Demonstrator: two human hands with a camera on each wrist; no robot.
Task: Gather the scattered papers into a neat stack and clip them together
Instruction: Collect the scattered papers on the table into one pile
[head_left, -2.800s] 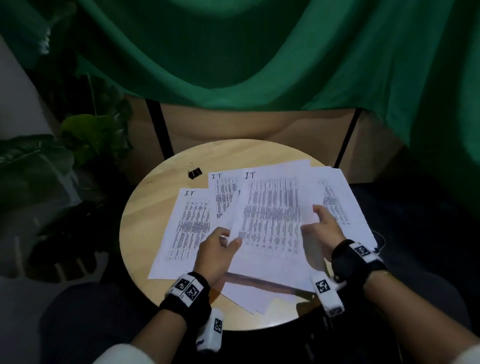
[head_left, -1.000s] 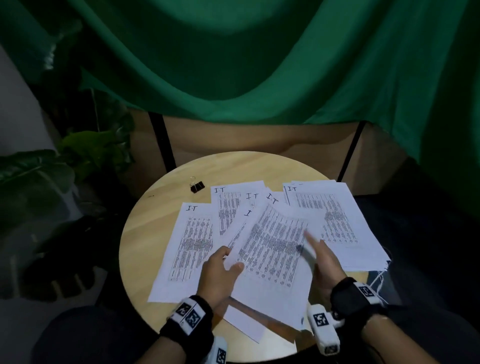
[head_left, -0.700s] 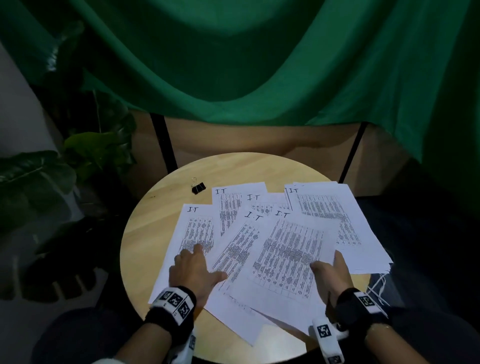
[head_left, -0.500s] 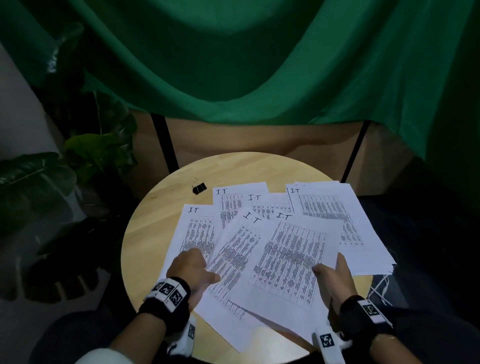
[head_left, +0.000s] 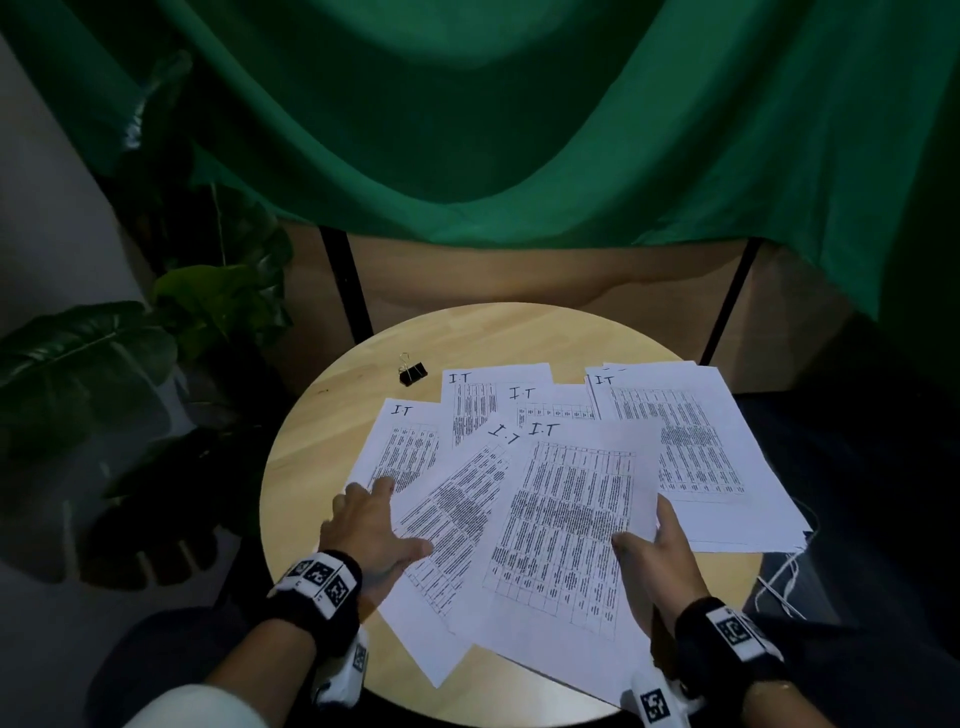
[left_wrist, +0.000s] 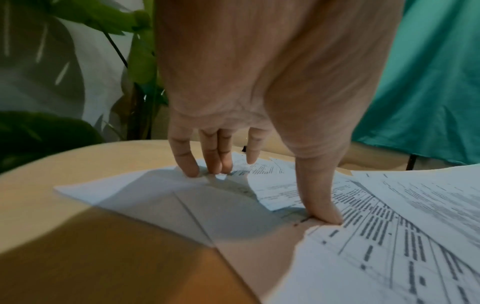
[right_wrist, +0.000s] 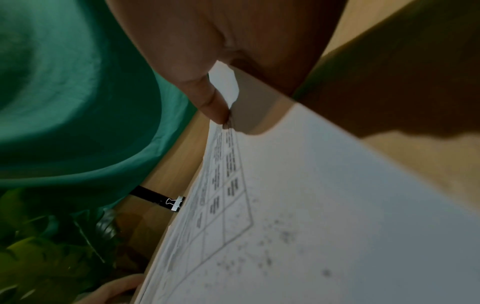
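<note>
Several printed sheets marked "IT" lie fanned over a round wooden table (head_left: 322, 431). A black binder clip (head_left: 413, 371) sits apart at the back left and also shows in the right wrist view (right_wrist: 176, 203). My left hand (head_left: 384, 514) lies flat, its fingers (left_wrist: 187, 166) pressing the leftmost sheet (head_left: 402, 447) and the thumb (left_wrist: 322, 209) on the slanted sheet (head_left: 457, 519). My right hand (head_left: 644, 535) pinches the right edge of the top sheet (head_left: 566, 525), thumb (right_wrist: 213, 107) on top and fingers under it. A thicker pile (head_left: 696, 447) lies at the right.
A large leafy plant (head_left: 104, 353) stands left of the table. Green cloth (head_left: 467, 130) hangs over a wooden panel (head_left: 519, 275) behind. Some sheets overhang the table's near and right edges. White threads (head_left: 779, 577) dangle at the right.
My left hand left the top sheet, moved left and spread flat on the leftmost sheets. My right hand shifted to the top sheet's right edge and took hold of it.
</note>
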